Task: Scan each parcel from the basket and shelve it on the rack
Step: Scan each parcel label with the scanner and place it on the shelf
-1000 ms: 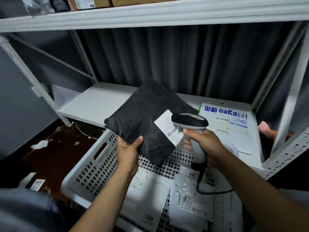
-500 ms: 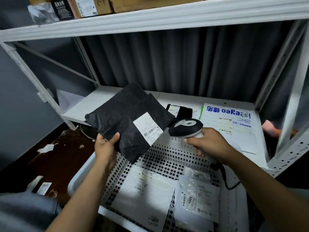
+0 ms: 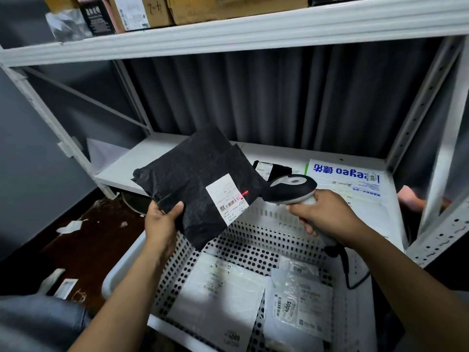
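left hand [image 3: 162, 219]: grips the lower-left edge of the black parcel, thumb on the front face, fingers curled behind it.
black parcel [image 3: 193, 171]: held in the air, tilted with one corner up. It hangs over the far-left part of the basket, in front of the lower shelf, resting on neither.
label [image 3: 227, 199]: white, on the parcel's lower-right area, facing the camera. Barcode and QR code show; text too small to read.
laser [image 3: 245, 193]: short red line at the label's right edge, on the end of the barcode.
right hand [image 3: 324, 212]: fingers wrapped round the scanner handle.
scanner [image 3: 291, 185]: black-and-grey head points left at the label, just beside the parcel's right corner. Cannot tell if they touch.
cable [image 3: 347, 273]: black, drops from the handle base along the basket's right side.
basket [image 3: 121, 270]: white, perforated, below both hands.
white mailer [image 3: 215, 301]: flat on the basket floor, left side.
clear bag [image 3: 302, 303]: just beside the white mailer on its right, label marked 4005.
rack [image 3: 228, 29]: white metal, cardboard boxes [image 3: 152, 11] on the upper level.
lower shelf [image 3: 132, 161]: carries a small black packet [image 3: 279, 170] mid-shelf and a printed mailer [image 3: 350, 184] with blue lettering at the right end.
floor [image 3: 96, 245]: dark, paper scraps left of the basket.
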`<state>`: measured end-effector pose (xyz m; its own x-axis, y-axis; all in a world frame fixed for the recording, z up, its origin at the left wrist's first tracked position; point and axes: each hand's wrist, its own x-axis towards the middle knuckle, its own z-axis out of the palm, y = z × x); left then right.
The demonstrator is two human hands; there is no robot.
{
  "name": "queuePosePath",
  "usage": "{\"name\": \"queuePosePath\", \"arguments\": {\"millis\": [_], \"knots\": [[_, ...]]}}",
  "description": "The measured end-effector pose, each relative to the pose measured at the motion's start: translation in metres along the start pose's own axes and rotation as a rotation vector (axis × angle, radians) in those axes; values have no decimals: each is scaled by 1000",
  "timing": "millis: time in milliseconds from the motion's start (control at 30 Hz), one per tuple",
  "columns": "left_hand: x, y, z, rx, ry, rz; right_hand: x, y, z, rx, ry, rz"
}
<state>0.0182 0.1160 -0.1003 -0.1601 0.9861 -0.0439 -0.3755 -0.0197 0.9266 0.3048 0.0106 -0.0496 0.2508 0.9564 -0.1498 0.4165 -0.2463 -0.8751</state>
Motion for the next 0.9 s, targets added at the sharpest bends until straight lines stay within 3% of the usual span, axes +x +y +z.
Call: {"name": "queuePosePath", "arguments": {"millis": [433,700,900], "knots": [[1,-19,20,-29,-20,-99,1,-1,-18,11,48,-2],[-6,-75,118,26,-194,-356,18,22,-97,27,367,64],[-2,-123,211,161,-253,-339,35,62,-151,3,544,152]]}}
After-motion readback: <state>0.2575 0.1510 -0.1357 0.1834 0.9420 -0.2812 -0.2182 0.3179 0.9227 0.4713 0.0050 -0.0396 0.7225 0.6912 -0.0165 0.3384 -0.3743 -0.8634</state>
